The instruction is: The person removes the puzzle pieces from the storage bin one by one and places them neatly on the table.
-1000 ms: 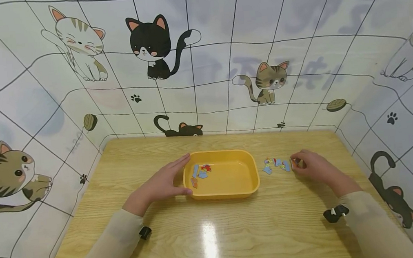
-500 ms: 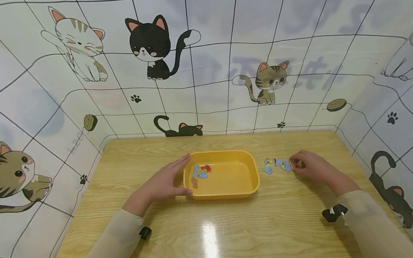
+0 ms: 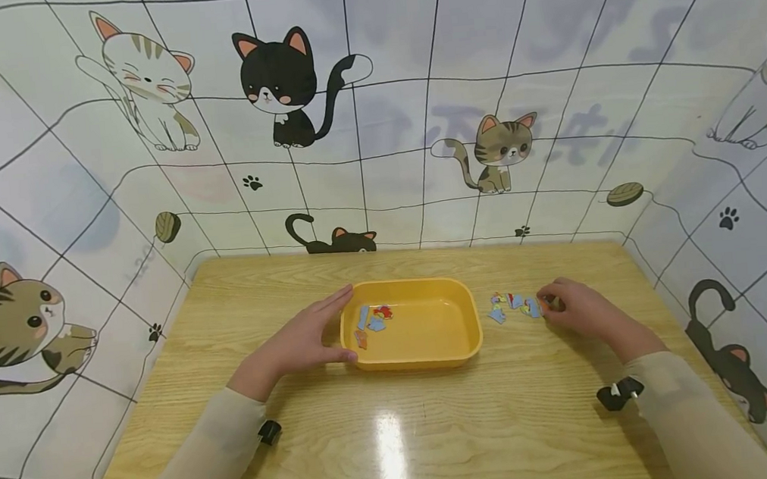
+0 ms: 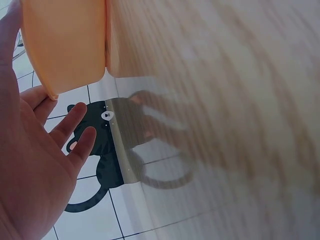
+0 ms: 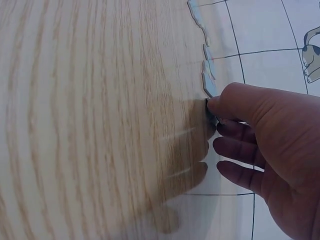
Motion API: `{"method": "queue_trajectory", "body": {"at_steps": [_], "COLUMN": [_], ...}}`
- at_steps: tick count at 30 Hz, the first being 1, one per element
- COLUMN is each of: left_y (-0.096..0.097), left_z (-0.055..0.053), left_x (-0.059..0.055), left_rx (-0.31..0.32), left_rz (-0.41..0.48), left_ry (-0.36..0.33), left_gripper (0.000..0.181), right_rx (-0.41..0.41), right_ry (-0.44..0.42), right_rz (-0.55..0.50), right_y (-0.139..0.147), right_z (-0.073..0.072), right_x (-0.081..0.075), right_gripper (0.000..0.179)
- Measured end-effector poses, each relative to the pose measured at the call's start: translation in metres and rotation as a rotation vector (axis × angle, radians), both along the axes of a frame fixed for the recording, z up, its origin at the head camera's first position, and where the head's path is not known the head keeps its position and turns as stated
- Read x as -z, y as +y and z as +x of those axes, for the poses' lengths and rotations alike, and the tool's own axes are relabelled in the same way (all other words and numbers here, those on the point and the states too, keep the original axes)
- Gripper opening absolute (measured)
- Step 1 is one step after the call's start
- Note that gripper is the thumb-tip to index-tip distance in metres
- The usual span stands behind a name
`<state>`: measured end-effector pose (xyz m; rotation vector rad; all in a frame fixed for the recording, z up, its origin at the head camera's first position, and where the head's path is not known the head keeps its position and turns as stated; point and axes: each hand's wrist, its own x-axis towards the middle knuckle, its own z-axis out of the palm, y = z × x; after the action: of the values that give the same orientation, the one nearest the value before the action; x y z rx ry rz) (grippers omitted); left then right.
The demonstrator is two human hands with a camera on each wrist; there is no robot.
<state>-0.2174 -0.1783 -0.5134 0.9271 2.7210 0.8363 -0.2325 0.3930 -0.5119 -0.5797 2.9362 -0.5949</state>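
A yellow plastic tray (image 3: 428,357) lies on the wooden table. My left hand (image 3: 305,339) rests against its left end, the thumb at the near corner and the fingers stretched along to the far corner. In the left wrist view, the other fingers of that hand (image 4: 42,160) hang loosely beside the tray (image 4: 70,45). To the right of the tray, my right hand (image 3: 581,312) pinches a small puzzle piece (image 5: 211,112) between thumb and index finger at table level. Most of that piece is hidden by the fingers.
Several blue, red and yellow puzzle pieces (image 3: 514,302) lie between the tray and my right hand. Inside the tray, several more pieces (image 3: 376,324) lie at its left side. A wall covering (image 3: 386,117) with cartoon cats stands behind the table (image 3: 496,427).
My right hand has shifted very slightly to the left, with its fingers still at the puzzle piece. The left hand and the tray have stayed in place.
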Motion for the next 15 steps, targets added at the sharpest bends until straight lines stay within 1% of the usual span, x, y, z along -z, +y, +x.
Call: {"method": "queue_trajectory", "body": {"at_steps": [6,13,15], "left_y": [0.0001,0.0003,0.0003], "left_z": [0.0003,0.0001,0.0], "left_x": [-0.0003,-0.0004,-0.0003], "left_rx": [0.001,-0.004,-0.006], "left_rz": [0.002,-0.007,-0.009], "left_ry": [-0.004,-0.003,-0.003], "left_gripper": [0.122,0.122,0.121], "right_rx": [-0.003,0.028,0.025], "right_ry": [-0.018,-0.048,-0.052], "right_rz": [-0.022,-0.048,-0.056], "right_y": [-0.0001,0.0005,0.0009], "right_z": [-0.0007,0.0005,0.0009], "right_x": [0.0004,0.0012,0.0011], "right_gripper": [0.027,0.027,0.027]}}
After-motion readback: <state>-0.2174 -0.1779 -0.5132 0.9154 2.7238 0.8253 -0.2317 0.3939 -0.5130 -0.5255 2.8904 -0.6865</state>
